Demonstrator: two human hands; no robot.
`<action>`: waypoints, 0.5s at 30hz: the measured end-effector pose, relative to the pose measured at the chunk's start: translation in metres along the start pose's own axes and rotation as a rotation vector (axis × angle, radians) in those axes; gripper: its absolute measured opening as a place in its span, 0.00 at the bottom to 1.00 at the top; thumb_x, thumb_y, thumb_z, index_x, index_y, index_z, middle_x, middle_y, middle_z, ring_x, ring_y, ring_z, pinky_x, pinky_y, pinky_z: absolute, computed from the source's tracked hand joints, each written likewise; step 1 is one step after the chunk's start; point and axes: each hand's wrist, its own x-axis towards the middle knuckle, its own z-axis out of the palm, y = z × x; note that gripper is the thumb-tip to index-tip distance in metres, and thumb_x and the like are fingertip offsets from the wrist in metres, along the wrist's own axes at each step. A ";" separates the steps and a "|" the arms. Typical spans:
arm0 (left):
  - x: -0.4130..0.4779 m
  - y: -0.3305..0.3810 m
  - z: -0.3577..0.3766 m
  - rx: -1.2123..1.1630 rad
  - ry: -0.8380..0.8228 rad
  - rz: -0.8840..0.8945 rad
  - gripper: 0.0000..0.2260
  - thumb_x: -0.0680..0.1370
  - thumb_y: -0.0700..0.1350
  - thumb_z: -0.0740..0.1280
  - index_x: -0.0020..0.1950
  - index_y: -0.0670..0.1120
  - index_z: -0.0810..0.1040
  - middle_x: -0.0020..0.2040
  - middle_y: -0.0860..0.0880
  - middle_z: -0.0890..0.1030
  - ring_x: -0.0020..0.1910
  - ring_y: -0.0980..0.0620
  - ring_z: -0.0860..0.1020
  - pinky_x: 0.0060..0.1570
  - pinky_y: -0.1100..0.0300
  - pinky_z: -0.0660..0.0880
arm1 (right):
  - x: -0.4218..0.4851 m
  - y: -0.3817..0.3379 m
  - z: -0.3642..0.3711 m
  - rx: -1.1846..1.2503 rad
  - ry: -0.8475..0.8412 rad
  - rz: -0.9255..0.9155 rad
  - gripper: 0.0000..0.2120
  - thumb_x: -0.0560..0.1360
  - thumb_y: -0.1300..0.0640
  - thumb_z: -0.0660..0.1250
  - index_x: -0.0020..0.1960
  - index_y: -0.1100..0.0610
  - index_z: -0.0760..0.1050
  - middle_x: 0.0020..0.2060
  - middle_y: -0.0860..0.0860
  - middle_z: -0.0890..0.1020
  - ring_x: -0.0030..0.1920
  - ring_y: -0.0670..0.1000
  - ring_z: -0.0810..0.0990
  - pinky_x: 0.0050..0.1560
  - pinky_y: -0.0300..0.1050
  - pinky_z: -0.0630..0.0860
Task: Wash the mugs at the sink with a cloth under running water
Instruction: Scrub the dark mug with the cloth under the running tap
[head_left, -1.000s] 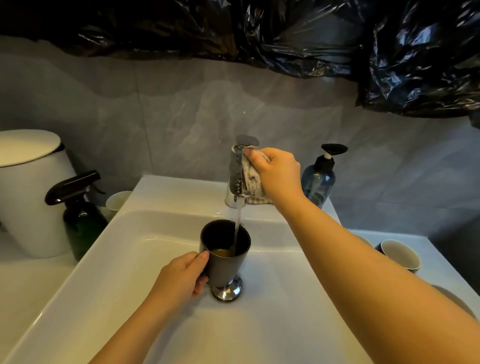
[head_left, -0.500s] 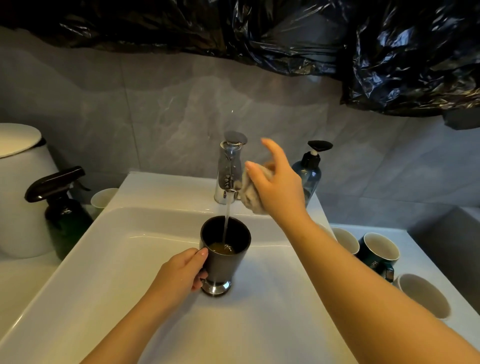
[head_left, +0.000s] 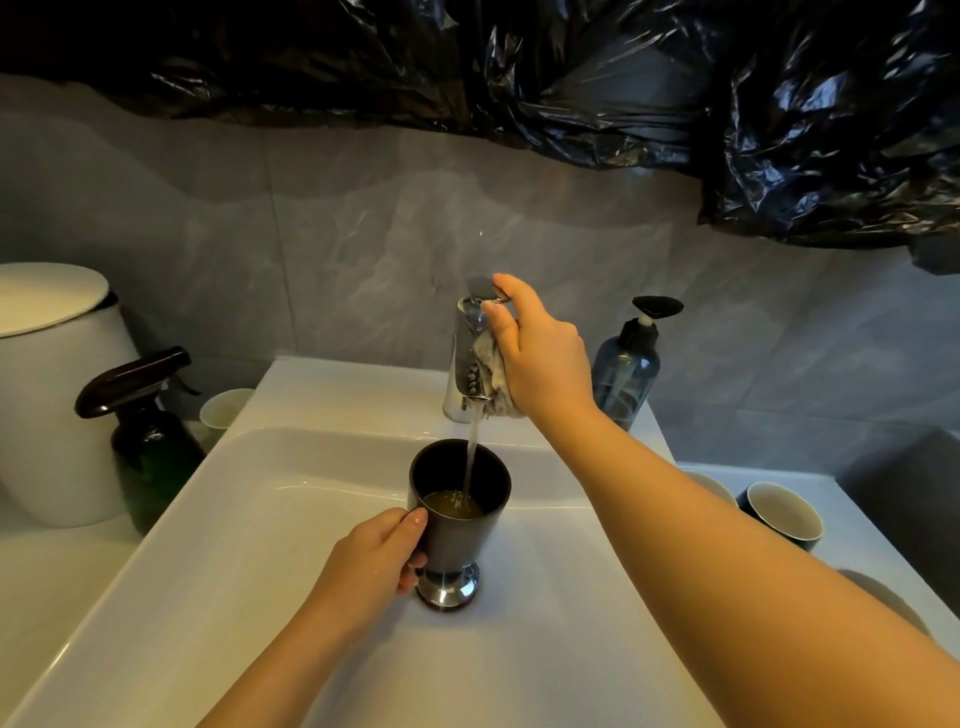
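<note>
1. The mug (head_left: 460, 519) stands upright in the middle of the sink (head_left: 260, 519), right over the chrome drain (head_left: 448, 584). I cannot tell whether it rests on the drain or is held just above it.
2. The left hand (head_left: 374, 556) grips the mug on its near-left side, fingers curled round it. The handle is hidden behind them.
3. Water (head_left: 471, 452) falls from the tap (head_left: 465, 364) straight into the mug, which holds some brownish liquid low down.
4. The right hand (head_left: 540, 358) is up at the tap. Its forefinger and thumb touch the lever (head_left: 478, 285), while the other fingers clasp the bunched cloth (head_left: 493, 374) against the palm.
5. The step in hand looks like setting the flow. A moderate stream seems best, since too strong a one would splash over the rim.
6. The mug wants a firm hold, centred under the stream, as it is tall and a wet mug is slippery.
7. The cloth hangs just beside the spout, and a loose clasp while working the lever could drop it.
8. Next, I would guess, comes tipping out the murky water and rubbing the inside with the cloth under the stream.
9. More mugs (head_left: 784, 514) wait on the tabletop (head_left: 852, 499) to the right, and a soap bottle (head_left: 626, 364) stands just right of the tap.
</note>
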 end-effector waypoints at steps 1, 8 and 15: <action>0.000 0.000 0.000 0.000 -0.003 0.000 0.16 0.82 0.47 0.56 0.36 0.43 0.71 0.35 0.44 0.77 0.33 0.51 0.72 0.38 0.59 0.72 | 0.000 -0.001 0.000 -0.015 0.003 -0.004 0.23 0.80 0.43 0.52 0.72 0.49 0.62 0.57 0.57 0.79 0.55 0.61 0.78 0.54 0.58 0.77; 0.000 0.000 0.002 0.024 -0.007 -0.006 0.15 0.81 0.47 0.57 0.37 0.42 0.71 0.34 0.45 0.77 0.32 0.50 0.72 0.37 0.59 0.71 | -0.001 -0.006 -0.005 0.005 0.011 0.032 0.21 0.80 0.43 0.52 0.71 0.46 0.63 0.54 0.55 0.81 0.54 0.58 0.78 0.53 0.57 0.77; -0.003 -0.004 -0.004 0.134 -0.016 0.032 0.15 0.80 0.47 0.60 0.39 0.39 0.74 0.36 0.45 0.77 0.34 0.50 0.72 0.42 0.57 0.71 | -0.060 0.038 0.010 0.310 0.112 0.407 0.22 0.79 0.44 0.57 0.71 0.48 0.60 0.58 0.52 0.76 0.57 0.53 0.77 0.55 0.50 0.76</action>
